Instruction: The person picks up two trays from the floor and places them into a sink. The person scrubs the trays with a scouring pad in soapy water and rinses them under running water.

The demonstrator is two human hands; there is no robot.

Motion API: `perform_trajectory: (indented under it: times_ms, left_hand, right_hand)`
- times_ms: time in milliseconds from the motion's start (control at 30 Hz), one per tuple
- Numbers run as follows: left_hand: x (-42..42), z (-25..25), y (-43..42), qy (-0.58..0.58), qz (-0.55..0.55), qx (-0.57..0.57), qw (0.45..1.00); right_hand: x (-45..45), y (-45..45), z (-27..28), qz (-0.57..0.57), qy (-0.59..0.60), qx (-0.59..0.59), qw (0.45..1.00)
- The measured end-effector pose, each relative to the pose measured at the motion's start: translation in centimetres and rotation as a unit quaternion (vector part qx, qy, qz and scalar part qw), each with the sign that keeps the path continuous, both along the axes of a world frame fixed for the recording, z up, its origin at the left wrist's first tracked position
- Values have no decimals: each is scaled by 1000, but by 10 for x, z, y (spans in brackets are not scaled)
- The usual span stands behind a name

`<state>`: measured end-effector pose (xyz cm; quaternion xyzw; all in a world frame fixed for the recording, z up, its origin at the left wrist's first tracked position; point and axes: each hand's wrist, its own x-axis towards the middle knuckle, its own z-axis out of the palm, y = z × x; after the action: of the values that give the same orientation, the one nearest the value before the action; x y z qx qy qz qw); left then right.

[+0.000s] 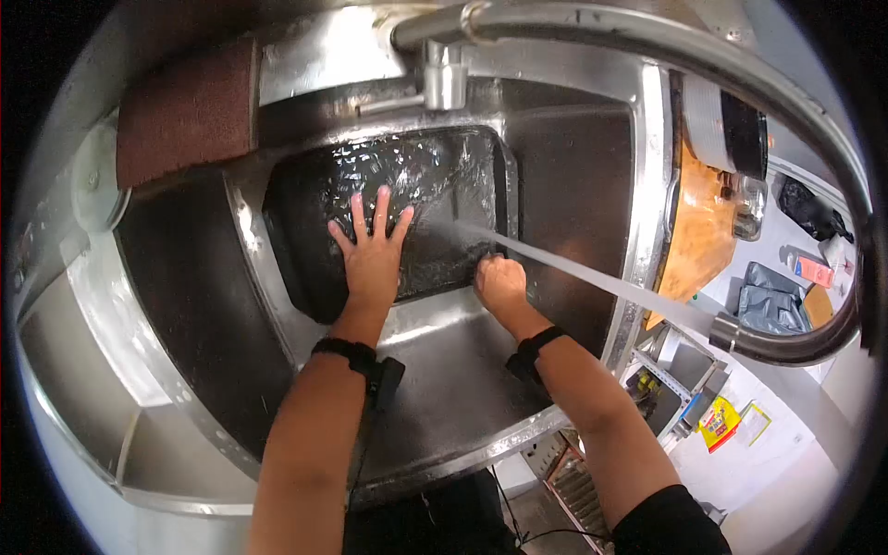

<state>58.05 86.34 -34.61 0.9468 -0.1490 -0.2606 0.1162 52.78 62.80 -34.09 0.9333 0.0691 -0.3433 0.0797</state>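
The right hand (501,279) is closed, seemingly around the near right rim of the black tray (291,264) in the sink (444,356), its fingertips hidden. The left hand (374,266) spreads its fingers over the tray; ripples blur the bottom. A water jet (583,273) slants past the right hand; the faucet pipe (647,32) arches across the view.

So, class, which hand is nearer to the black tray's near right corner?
The right hand, closed at that corner; the left hand is spread over the black tray, farther left.
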Motion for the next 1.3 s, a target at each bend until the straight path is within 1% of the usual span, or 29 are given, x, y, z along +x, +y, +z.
perform_trajectory:
  times_ms: [33, 100, 133, 167, 233, 267, 300, 333, 367, 400, 500, 533, 600, 633, 667, 700, 767, 833, 867, 967, 1000, 1100, 1133, 1167, 1233, 1300]
  left_hand:
    - [-10, 0, 2, 6, -3, 8, 1000]
    - [-2, -6, -4, -13, -5, 15, 1000]
    - [-3, -9, -4, -22, -10, 28, 999]
    - [-2, -2, -3, -1, -6, 15, 1000]
    - [5, 4, 0, 39, -3, -6, 999]
    - [8, 12, -1, 51, -10, 6, 999]
    - [6, 10, -2, 47, -10, 2, 999]
    - [4, 9, -1, 43, -8, -3, 999]
    - [4, 8, 0, 32, -6, -6, 999]
    - [6, 9, -1, 49, -2, -6, 999]
    - [9, 10, -6, 55, 8, -5, 998]
    - [9, 10, -3, 48, 5, -6, 999]
    - [8, 9, 1, 29, -8, -13, 999]
    - [6, 12, -1, 39, -5, -17, 999]
    - [11, 14, -3, 39, 1, -20, 999]
    - [12, 15, -2, 45, 8, -20, 999]
    - [18, 12, -7, 33, 13, 1, 999]
    - [13, 18, -6, 36, 12, 0, 999]
    - [13, 17, -7, 22, 20, -11, 999]
    - [15, 14, -6, 60, 21, -6, 998]
    - [14, 14, -6, 48, 19, -3, 999]
    - [9, 10, -5, 18, 21, -15, 1000]
    - [10, 12, -6, 6, 18, -11, 1000]
    - [10, 14, -6, 19, 17, -8, 1000]
    - [15, 15, -7, 35, 16, -2, 999]
    - [15, 15, -6, 28, 17, -3, 999]
  right_hand:
    - [-9, 5, 6, -48, 12, 45, 998]
    - [-8, 50, -2, -77, 109, 40, 990]
    - [-10, 81, -5, -45, 90, 105, 989]
    - [-14, 103, -8, -16, 71, 172, 982]
    - [-6, 95, -9, -10, 22, 170, 985]
    - [-16, 81, -5, -12, 9, 163, 987]
    - [-21, 56, -13, 7, -20, 115, 993]
    - [-23, 25, -14, 45, -72, 139, 987]
    - [-6, 13, 7, 65, 43, 33, 996]
    - [1, -7, 9, 86, 22, -7, 996]
    - [-3, -8, -1, 30, -87, 0, 996]
    - [-8, -4, -3, -12, -40, -19, 999]
    - [-13, -5, -6, 6, -27, 12, 1000]
    - [-14, -9, -4, 17, -22, 25, 999]
    - [-2, -20, 4, -2, 19, 25, 1000]
    - [-1, -31, -10, 53, -51, 6, 997]
    - [-11, -12, -29, -13, -115, -13, 993]
    - [-18, 24, -25, -42, 26, 29, 998]
    - [-21, 36, -21, -9, -19, 101, 995]
    - [12, 3, 1, -11, -6, -1, 1000]
    - [16, -10, 8, 27, -60, 5, 998]
    - [-5, 26, 0, -118, -89, 22, 989]
    - [-12, 36, -11, -148, -9, 63, 987]
    - [-12, 49, -15, -121, 12, 76, 990]
    - [-8, 36, -6, -47, -20, 84, 995]
    - [-2, 9, 3, -83, -57, 7, 995]
